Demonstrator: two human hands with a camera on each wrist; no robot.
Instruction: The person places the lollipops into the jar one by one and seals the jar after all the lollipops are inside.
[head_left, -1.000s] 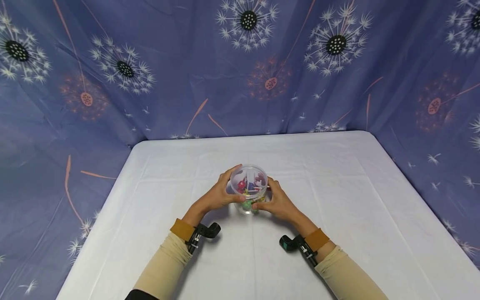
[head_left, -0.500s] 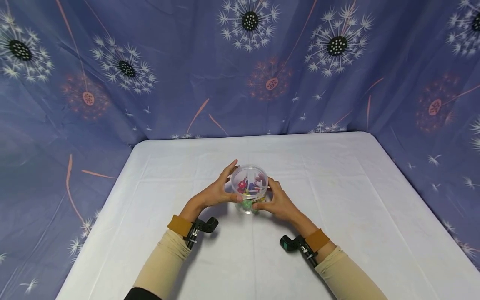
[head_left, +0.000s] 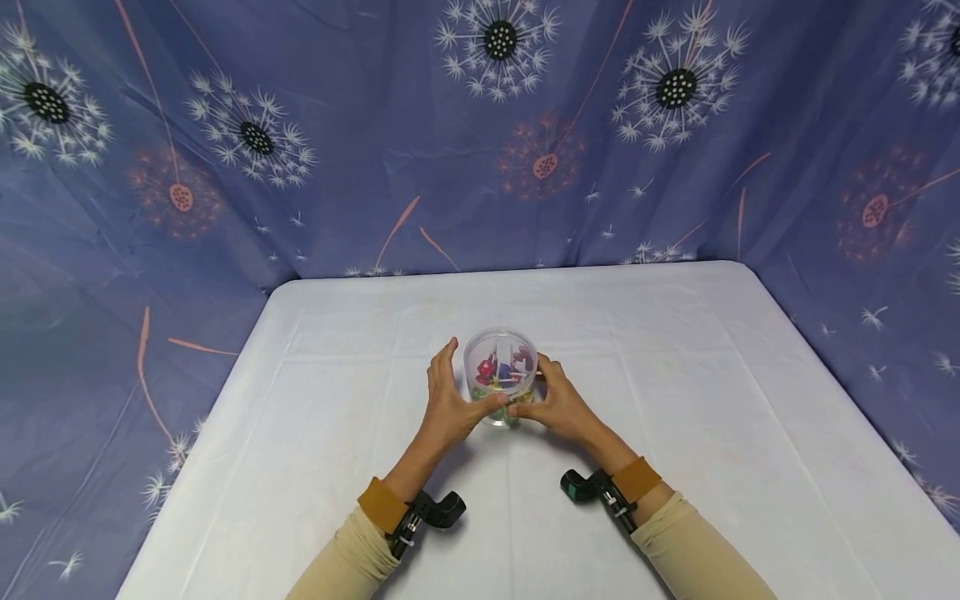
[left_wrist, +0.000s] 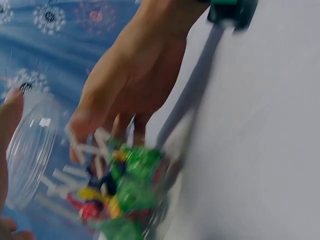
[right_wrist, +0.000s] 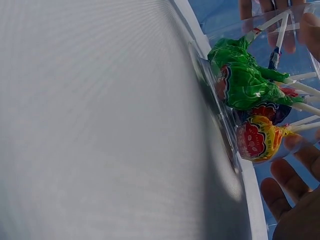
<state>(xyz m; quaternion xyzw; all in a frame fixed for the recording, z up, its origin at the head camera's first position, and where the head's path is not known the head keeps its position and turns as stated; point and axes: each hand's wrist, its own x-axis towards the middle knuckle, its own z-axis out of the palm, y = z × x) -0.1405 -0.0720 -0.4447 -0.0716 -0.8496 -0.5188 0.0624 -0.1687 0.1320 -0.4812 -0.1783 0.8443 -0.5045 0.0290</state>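
Observation:
A clear plastic jar (head_left: pixel 492 421) stands upright on the table, with a round transparent lid (head_left: pixel 501 346) on top. Inside are several lollipops (right_wrist: pixel 245 82) in green, yellow, red and dark blue wrappers, with white sticks pointing up. My right hand (head_left: pixel 561 410) grips the jar's right side, thumb in front and fingers behind. At the left of the lid my left hand (head_left: pixel 447 414) has its fingers extended and apart from the rim. Its thumb reaches across the front near the lid's edge; whether it touches cannot be told.
A white cloth covers the table (head_left: pixel 360 333). Behind and at the sides hangs a blue curtain (head_left: pixel 337 225) with dandelion prints. Each wrist wears a black camera (head_left: pixel 442 510) on a brown strap.
My left hand has let go of the lid's left side and turned, its fingers swinging toward me and its thumb moving right along the front. The right hand and jar stay nearly still.

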